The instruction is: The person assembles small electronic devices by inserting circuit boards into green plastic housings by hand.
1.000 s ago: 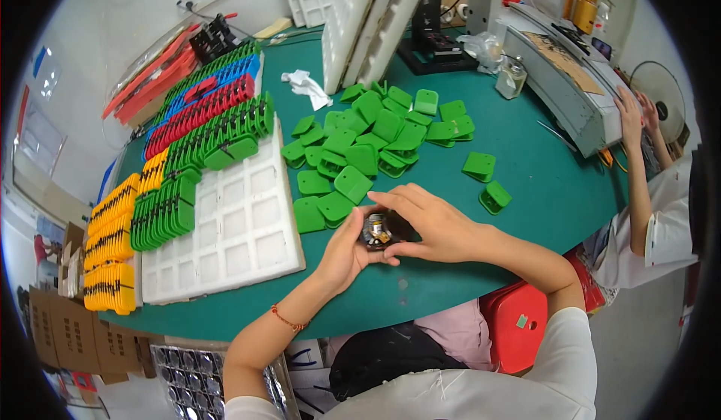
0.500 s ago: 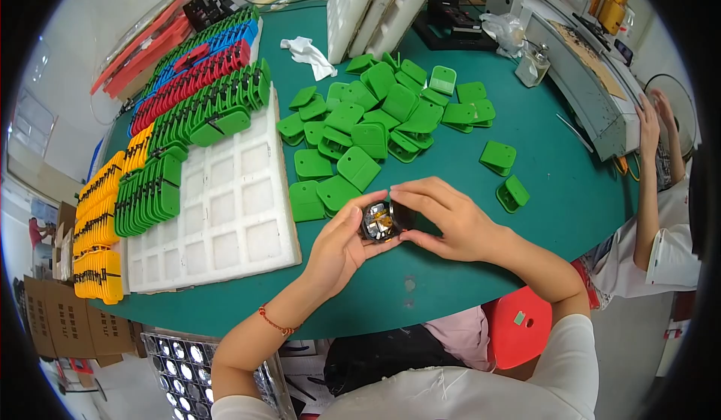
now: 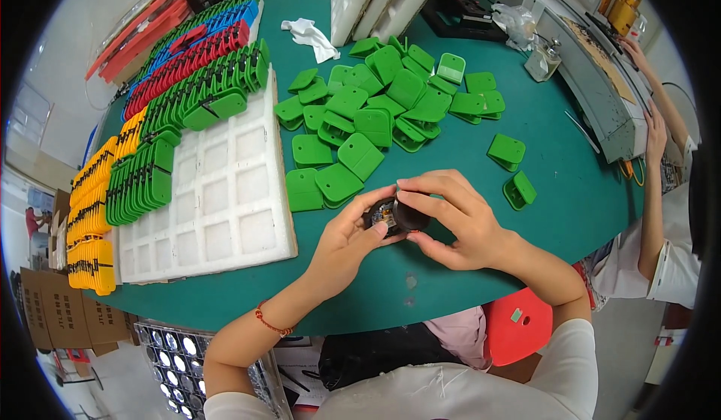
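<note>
My left hand [image 3: 339, 249] grips a small round black housing [image 3: 383, 216] with electronic parts showing inside, its thumb pressed on the open face. In my right hand [image 3: 469, 228] is a dark round cup-shaped cover [image 3: 410, 217], pinched between thumb and fingers and tilted beside the housing. The two pieces meet or nearly meet along one side; fingers hide the exact contact. Beyond my hands lies a loose heap of green plastic clips [image 3: 360, 153], the nearest ones close to my left fingertips.
At left, a white foam tray [image 3: 214, 225] bears rows of green, red, blue and yellow clips [image 3: 94, 225]. Upright foam trays [image 3: 375, 7], a white cloth [image 3: 309, 39] and a glass bottle [image 3: 542, 61] stand farther back. Another person's hands [image 3: 655, 131] are by a grey machine [image 3: 601, 93] at right.
My left thumb has moved onto the housing's open face, covering some of its inner parts. My right hand has tilted the cover, showing more of its round side. The whole view has shifted slightly.
</note>
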`<state>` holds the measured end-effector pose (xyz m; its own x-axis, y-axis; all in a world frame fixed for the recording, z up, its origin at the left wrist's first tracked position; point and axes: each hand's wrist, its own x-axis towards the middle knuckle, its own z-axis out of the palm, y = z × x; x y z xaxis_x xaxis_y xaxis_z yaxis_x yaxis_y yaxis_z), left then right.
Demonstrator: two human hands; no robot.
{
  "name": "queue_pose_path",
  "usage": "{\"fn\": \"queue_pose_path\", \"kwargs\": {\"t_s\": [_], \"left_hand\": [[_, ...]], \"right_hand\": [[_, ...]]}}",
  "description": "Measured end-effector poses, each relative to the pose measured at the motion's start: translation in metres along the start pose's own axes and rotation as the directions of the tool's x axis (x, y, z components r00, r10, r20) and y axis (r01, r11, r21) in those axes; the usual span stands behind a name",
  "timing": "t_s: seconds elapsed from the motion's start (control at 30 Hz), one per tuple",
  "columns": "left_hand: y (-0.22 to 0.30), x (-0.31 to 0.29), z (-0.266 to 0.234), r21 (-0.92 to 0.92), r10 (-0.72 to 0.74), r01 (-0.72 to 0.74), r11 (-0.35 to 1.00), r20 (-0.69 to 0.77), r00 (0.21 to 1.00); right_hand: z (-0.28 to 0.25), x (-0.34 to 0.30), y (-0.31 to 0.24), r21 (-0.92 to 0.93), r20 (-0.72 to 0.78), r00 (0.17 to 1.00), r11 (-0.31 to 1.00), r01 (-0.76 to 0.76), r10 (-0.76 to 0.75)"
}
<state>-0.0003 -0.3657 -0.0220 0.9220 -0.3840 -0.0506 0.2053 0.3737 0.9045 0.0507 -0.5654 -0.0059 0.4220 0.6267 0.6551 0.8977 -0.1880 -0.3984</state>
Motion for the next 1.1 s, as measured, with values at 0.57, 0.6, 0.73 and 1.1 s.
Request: {"fn": "queue_pose_path", "kwargs": {"t_s": [0.57,0.6,0.73,1.1], "left_hand": [[0.003,-0.004,0.0,-0.069,-0.024,0.03,0.997,0.09,0.996],[0.003,-0.003,0.0,-0.071,-0.025,0.031,0.997,0.091,0.996],[0.003,-0.002,-0.001,-0.137,-0.014,0.031,0.99,0.121,0.993],[0.002,-0.004,0.0,-0.024,0.078,-0.075,0.997,0.176,0.981]], "right_hand": [[0.008,-0.006,-0.006,-0.018,-0.019,1.0,1.0,0.002,-0.003],[0.008,-0.007,-0.006,-0.03,-0.02,1.0,0.999,0.013,-0.014],[0.009,-0.006,-0.007,-0.038,-0.044,0.998,0.999,0.035,-0.037],[0.009,-0.004,-0.008,-0.05,-0.076,0.993,0.995,0.089,-0.093]]}}
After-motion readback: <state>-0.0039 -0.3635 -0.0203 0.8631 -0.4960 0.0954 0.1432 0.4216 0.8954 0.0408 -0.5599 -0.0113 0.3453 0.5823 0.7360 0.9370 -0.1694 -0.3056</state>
